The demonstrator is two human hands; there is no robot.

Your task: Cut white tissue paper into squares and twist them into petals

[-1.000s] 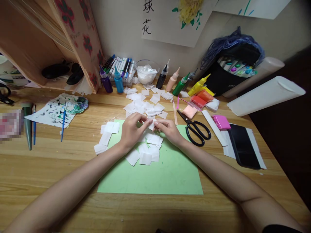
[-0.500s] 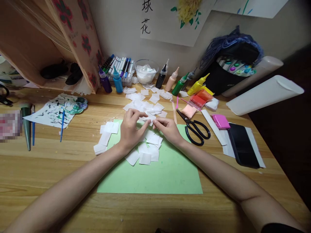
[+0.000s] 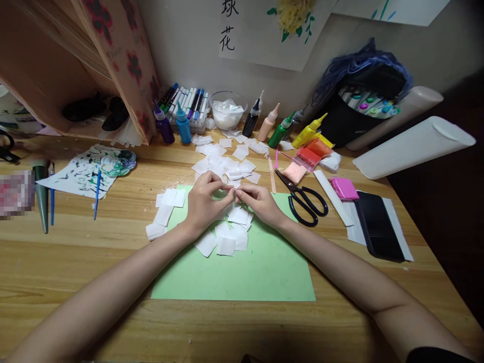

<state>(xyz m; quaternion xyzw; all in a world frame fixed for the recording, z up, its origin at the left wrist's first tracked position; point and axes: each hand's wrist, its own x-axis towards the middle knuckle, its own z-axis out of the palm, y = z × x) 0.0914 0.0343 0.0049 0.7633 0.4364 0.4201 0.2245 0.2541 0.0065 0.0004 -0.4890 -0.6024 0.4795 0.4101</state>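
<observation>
Two hands pinch a bit of paper

The left hand (image 3: 202, 204) and the right hand (image 3: 261, 202) meet over the far part of a green sheet (image 3: 234, 280). On each hand, the thumb and first finger are clamped on one small bit of white paper (image 3: 235, 190). The fingers hide most of it, so I can't tell its shape. White paper squares (image 3: 226, 246) lie on the sheet, just below the hands. More squares (image 3: 216, 162) make a messy pile on the worktop (image 3: 45, 272) behind them. Black scissors (image 3: 308, 204) lie near the right hand. Paint bottles (image 3: 183, 127) stand at the back.
</observation>
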